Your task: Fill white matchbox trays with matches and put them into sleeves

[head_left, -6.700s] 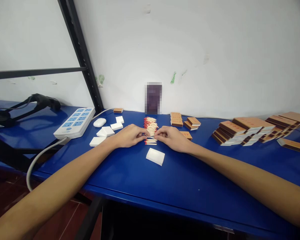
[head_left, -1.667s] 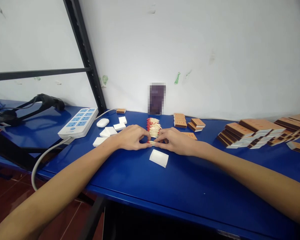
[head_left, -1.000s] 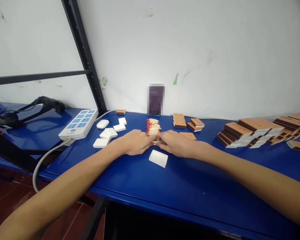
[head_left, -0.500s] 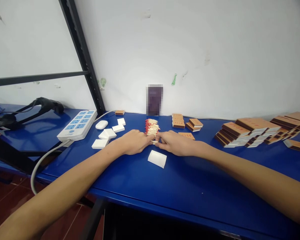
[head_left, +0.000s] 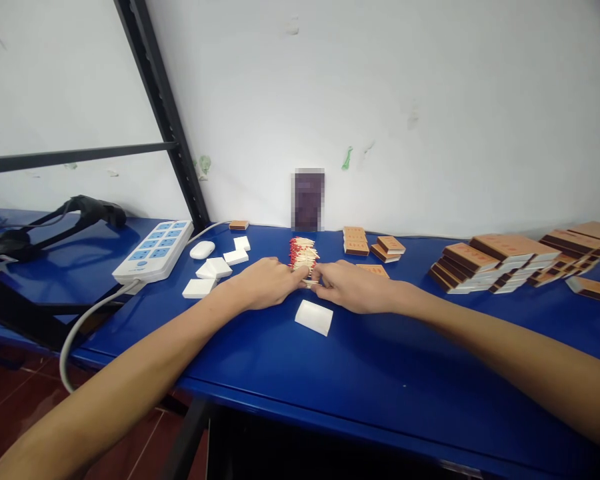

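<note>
A pile of red-headed matches lies on the blue table, heads mostly toward the left. At its near end, my left hand and my right hand come together with curled fingers. A few pale matchsticks show between the fingertips, held from both sides. My fingers hide part of the matches, so how many are gripped cannot be made out. Just in front of the hands lies a white matchbox tray.
Several white trays and a white case lie left, beside a power strip. Matchboxes sit right of the pile, larger stacks farther right. A blurred dark panel stands against the wall.
Both hands stay at the near end of the match pile in almost the same pose. The whole view has shifted very slightly; nothing else has visibly moved.
</note>
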Tool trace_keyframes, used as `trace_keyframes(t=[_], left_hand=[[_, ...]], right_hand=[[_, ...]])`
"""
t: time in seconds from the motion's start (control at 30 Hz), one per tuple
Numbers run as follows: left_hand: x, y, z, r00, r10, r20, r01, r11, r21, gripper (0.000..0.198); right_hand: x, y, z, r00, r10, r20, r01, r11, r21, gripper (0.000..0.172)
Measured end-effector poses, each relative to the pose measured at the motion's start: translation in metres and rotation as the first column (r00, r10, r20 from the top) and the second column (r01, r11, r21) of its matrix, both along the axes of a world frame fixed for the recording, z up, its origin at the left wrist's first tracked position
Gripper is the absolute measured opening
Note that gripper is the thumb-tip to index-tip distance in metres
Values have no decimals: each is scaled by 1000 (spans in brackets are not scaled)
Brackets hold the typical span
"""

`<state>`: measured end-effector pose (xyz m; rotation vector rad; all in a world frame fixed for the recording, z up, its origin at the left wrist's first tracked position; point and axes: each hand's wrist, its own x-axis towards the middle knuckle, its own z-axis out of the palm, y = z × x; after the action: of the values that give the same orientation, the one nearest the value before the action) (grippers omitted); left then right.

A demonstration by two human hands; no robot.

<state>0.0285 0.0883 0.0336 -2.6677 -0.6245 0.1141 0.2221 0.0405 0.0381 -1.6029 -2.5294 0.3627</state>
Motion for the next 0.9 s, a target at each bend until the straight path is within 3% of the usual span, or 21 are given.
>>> trace_keyframes(t=[0.13, 0.3, 0.4, 0.5, 0.63, 0.9], left_hand=[[-6, -7, 11, 991, 11, 131, 12, 985, -171, 32], [-11, -14, 19, 959, -20, 282, 170, 837, -520, 27], [-9, -16, 19, 953, -19, 303, 210, 761, -613, 24], [-8, -16, 17, 947, -8, 322, 228, 722, -653, 22], [-8, -15, 15, 940, -8, 341, 239, 729, -642, 24], [-9, -19, 14, 926, -61, 374, 256, 828, -499, 28]], right_hand=[[-1, -12, 20, 1000, -16, -19, 14, 997, -82, 19], [-6, -30, 36, 1000, -22, -15, 19, 981, -194, 20], [-7, -35, 34, 1000, 7, 5, -5, 970, -245, 19], [-8, -36, 31, 998, 59, 5, -56, 958, -280, 24], [-10, -38, 32, 998, 53, 33, -43, 966, -253, 22], [-10, -40, 28, 981, 45, 186, -27, 995, -100, 23]])
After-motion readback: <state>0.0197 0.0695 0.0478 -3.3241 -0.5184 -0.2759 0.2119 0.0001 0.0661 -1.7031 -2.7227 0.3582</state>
